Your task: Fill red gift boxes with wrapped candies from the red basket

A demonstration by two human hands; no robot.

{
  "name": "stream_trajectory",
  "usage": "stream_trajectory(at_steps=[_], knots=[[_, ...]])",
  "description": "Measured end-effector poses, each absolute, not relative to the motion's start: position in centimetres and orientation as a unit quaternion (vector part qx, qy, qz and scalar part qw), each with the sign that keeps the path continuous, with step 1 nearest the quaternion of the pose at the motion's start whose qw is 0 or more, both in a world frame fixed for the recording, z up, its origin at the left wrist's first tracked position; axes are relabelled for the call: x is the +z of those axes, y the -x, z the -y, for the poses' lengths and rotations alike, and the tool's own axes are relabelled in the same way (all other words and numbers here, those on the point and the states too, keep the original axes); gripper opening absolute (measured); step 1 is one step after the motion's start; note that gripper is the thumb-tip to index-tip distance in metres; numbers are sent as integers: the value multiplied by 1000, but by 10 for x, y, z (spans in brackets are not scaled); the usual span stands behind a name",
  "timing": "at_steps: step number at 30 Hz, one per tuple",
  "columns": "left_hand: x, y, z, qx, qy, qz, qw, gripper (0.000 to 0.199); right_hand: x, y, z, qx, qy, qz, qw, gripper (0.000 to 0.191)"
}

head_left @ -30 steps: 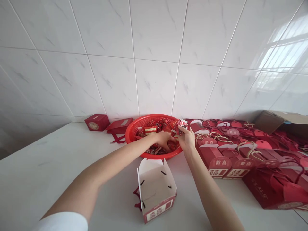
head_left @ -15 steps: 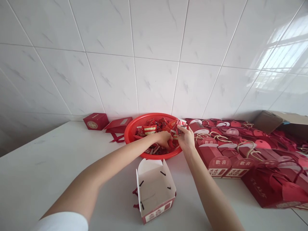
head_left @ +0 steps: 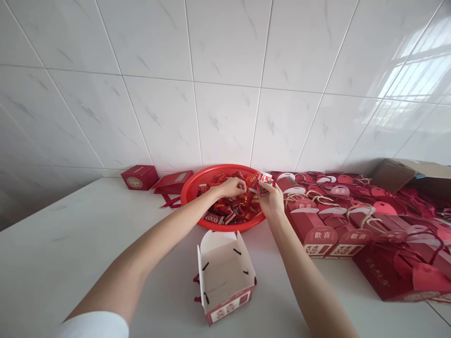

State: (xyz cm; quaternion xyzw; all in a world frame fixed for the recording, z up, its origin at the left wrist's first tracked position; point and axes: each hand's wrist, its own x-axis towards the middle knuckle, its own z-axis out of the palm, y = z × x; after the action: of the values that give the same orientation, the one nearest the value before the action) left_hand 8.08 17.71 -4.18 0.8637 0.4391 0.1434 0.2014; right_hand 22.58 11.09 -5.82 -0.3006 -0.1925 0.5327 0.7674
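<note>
A round red plastic basket [head_left: 188, 191] stands near the wall, filled with small wrapped sweets [head_left: 234, 206]. My left hand [head_left: 232, 187] is over the sweets with its fingers curled together; whatever they pinch, if anything, is hidden. At the basket's right rim my right hand [head_left: 272, 199] is closed on several red-and-white wrapped sweets [head_left: 265, 180], held upright between thumb and fingers. In front of the basket sits an open gift box [head_left: 227, 277], white inside, with its flaps up and dark cord ends showing through the walls.
Rows of red gift boxes [head_left: 319, 234] with rope handles cover the right side. Behind them stands a brown cardboard carton [head_left: 398, 176]. A closed dark red box [head_left: 140, 177] and a red bag [head_left: 172, 180] lie left of the basket, by the tiled wall [head_left: 225, 117].
My left hand has risen out of the sweets and moved slightly up and left, its fingers curling in. My right hand still holds its sweets in about the same place.
</note>
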Motion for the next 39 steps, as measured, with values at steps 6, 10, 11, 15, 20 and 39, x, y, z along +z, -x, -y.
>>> stream_trajectory(at_steps=[6,10,11,15,20,39], knots=[[-42,-93,-160,89,-922,-354,131,13,-60,-226,-112,536,288,202,768,25],[-54,-109,-145,-94,-941,-281,165,15,-60,-227,-111,535,285,206,768,27],[-57,-112,-143,-113,-938,-286,160,17,-60,-227,-111,534,284,205,769,27],[-57,-111,-147,-106,-929,-312,165,14,-59,-227,-111,537,286,194,769,25],[-43,-94,-161,-58,-896,-404,178,10,-58,-227,-110,536,288,199,768,25],[-55,-81,-181,64,-866,-387,311,48,-57,-227,-110,538,290,199,766,26]])
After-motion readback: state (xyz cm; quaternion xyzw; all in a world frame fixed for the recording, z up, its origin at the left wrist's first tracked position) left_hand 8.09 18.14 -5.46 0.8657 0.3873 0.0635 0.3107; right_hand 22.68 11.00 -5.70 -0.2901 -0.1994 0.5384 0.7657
